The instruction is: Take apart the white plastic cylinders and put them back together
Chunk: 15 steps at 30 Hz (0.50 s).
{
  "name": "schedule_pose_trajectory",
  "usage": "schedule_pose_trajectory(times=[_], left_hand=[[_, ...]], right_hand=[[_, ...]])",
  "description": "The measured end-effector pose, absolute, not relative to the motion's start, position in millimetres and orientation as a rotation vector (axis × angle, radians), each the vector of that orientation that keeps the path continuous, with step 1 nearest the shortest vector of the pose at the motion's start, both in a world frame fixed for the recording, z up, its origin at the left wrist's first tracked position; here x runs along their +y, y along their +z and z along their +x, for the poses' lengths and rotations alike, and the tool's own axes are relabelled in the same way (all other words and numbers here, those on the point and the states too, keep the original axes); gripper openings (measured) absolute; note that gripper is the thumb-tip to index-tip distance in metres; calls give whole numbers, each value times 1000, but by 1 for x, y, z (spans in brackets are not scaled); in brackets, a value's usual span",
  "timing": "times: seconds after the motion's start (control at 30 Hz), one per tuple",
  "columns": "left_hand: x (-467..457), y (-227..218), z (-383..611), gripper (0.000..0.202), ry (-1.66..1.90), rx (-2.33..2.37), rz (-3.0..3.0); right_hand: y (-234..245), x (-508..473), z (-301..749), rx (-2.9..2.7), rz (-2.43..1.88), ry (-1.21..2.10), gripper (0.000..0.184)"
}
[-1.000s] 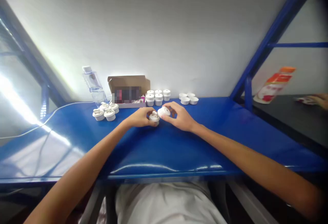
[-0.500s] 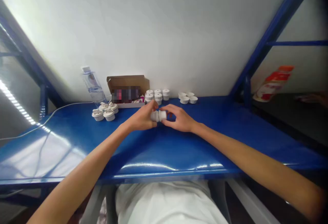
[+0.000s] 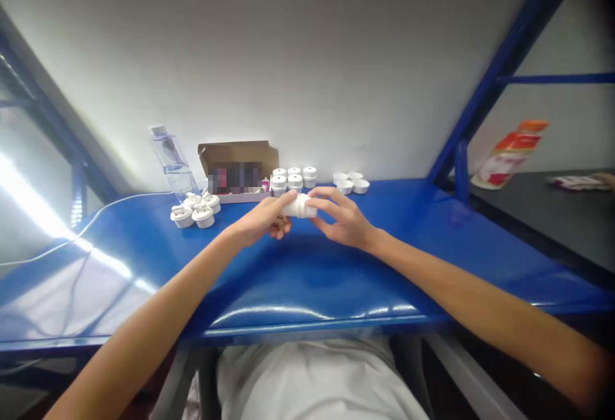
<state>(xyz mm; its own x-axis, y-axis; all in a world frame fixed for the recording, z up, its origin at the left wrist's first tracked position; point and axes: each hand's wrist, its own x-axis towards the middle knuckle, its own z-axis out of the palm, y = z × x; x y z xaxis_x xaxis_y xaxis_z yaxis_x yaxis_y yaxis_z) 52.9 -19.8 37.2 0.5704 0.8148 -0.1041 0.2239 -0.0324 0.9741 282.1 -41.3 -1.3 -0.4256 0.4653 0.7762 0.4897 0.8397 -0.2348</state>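
Between my two hands, above the middle of the table, is a white round plastic fitting [image 3: 302, 206] lying on its side, with a raised ring around its middle. My left hand [image 3: 265, 218] grips its left end, thumb on top and the other fingers curled below. Around the right end close the thumb and fingers of my right hand [image 3: 343, 217]. Behind the hands stand several white round capped pieces [image 3: 295, 182], stacked in rows. Several small white cups [image 3: 344, 186] sit to their right. Another group of white pieces with pronged tops [image 3: 202, 216] stands at the left.
An open cardboard box [image 3: 235, 151] with blurred contents is against the wall. Left of it a clear water bottle [image 3: 175, 167] leans, near a white cable [image 3: 103, 209]. A bottle with an orange cap [image 3: 512, 154] stands beyond the blue frame [image 3: 461, 170] of the blue table [image 3: 307, 285].
Both hands have lifted slightly with the white fitting. My left fingers have curled underneath it, and my right fingers now reach over its right end. The view has shifted a little.
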Motion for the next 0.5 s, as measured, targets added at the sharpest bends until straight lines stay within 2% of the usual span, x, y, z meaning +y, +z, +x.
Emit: schedule_pose_trajectory(times=[0.17,0.27,0.4,0.5], left_hand=[[-21,36,53,56,623,849,1530],[-22,35,52,47,691,726,1644],[-18,27,52,50,808,622,1841],[-16,22,55,52,884,632,1957]], right_hand=[[0,-44,281,-2035,-785,133,28],[-2,-44,274,-1844,-924,517,39],[-5,-41,265,-1606,-978,1098,44],[-5,-42,263,-1557,-987,1178,49]])
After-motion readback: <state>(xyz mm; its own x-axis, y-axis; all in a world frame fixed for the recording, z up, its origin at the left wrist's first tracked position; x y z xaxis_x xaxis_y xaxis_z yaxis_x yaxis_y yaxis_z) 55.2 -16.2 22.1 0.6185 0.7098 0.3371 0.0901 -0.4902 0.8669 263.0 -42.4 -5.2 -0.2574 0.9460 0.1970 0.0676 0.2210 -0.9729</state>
